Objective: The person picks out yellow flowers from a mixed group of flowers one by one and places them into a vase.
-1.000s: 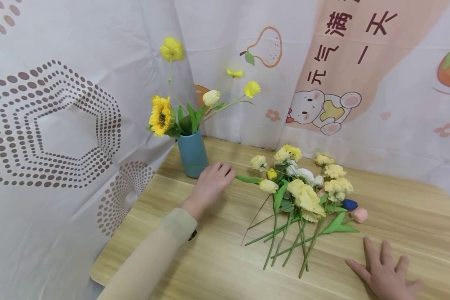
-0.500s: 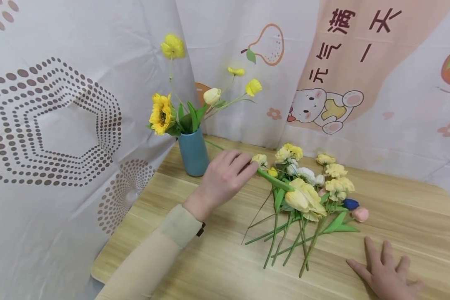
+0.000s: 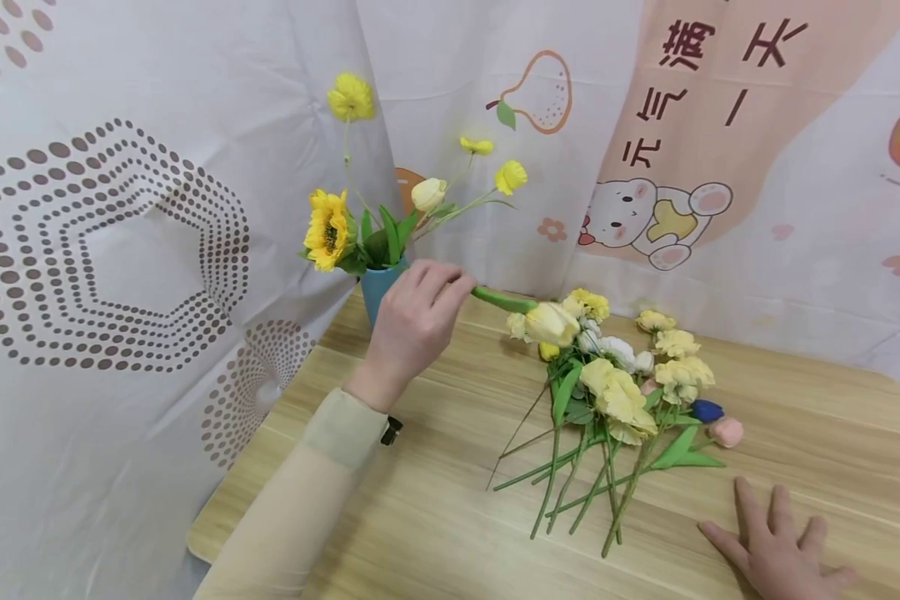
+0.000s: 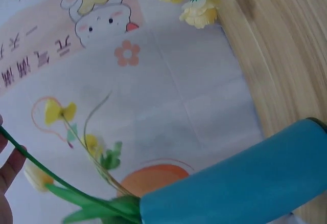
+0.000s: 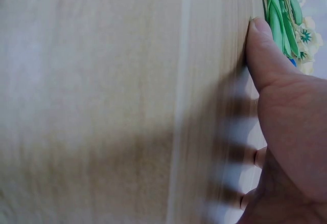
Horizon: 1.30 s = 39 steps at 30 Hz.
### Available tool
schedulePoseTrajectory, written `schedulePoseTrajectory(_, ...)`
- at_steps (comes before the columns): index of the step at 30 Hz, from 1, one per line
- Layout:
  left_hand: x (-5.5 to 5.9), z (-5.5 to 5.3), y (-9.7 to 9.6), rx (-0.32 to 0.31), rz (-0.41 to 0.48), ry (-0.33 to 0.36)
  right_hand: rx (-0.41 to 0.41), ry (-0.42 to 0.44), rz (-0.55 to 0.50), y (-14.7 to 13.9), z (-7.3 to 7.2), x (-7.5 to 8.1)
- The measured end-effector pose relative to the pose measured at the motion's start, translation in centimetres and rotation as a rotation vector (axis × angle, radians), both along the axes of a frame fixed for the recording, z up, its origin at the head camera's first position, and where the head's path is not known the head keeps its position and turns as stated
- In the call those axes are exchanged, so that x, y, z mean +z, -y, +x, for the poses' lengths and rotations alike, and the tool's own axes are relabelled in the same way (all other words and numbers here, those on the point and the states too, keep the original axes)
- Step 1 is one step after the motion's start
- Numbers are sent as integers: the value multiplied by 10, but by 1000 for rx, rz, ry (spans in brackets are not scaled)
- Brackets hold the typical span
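Observation:
My left hand point(image 3: 420, 312) pinches the green stem of a pale yellow tulip point(image 3: 553, 323), raised in front of the blue vase point(image 3: 378, 290). Its bloom points right, over the flower pile. In the left wrist view, fingers point(image 4: 13, 166) grip the stem point(image 4: 61, 179), which runs down to the mouth of the vase point(image 4: 235, 175). A sunflower point(image 3: 327, 231), another pale tulip point(image 3: 429, 194) and several yellow blooms stand in the vase. My right hand point(image 3: 780, 546) rests on the table with its fingers spread; the right wrist view shows its thumb point(image 5: 271, 55) extended.
Loose flowers lie in a pile mid-table: pale yellow blooms point(image 3: 617, 398), white ones, a blue tulip point(image 3: 707, 411) and a pink tulip point(image 3: 726, 432), stems toward me. Behind the wooden table point(image 3: 420, 517) hangs a printed curtain point(image 3: 450, 75).
My left hand has lifted the tulip off the table, first swinging right over the pile, then moving up and back left to the vase. The right hand has stayed in place.

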<state>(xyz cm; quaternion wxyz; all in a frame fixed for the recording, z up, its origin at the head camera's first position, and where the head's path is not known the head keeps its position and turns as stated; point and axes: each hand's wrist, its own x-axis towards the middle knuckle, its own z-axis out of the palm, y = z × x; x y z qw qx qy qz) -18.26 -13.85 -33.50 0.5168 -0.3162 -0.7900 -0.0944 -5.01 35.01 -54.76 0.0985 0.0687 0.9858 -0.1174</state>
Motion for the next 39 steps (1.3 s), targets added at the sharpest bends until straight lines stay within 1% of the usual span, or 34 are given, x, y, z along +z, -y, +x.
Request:
schedulePoseTrajectory(5, 2, -7, 13, -17, 104, 54, -12, -11, 15, 0, 1, -2)
schedulePoseTrajectory(9, 3, -11, 22, -11, 182, 78, -1, -13, 14, 1, 0, 0)
schedulePoseTrajectory(17, 5, -22, 38, -29, 418, 172, 43, -12, 7, -3, -1, 0)
schedulePoseTrajectory(23, 8, -31, 50, -14, 543, 237, 65, 21, -20, -8, -3, 0)
schedulePoseTrajectory(29, 16, -32, 57, 17, 678, 263, 70, 17, -7, -5, -2, 4)
schedulePoseTrajectory(32, 18, -32, 60, 48, 709, 290, 67, 15, -3, -3, -2, 6)
schedulePoseTrajectory(37, 19, -37, 65, 125, 705, 363, 66, 9, -3, -2, -2, 7)
schedulePoseTrajectory(39, 19, -39, 66, 148, 700, 383, 68, 0, 2, -2, -2, 6)
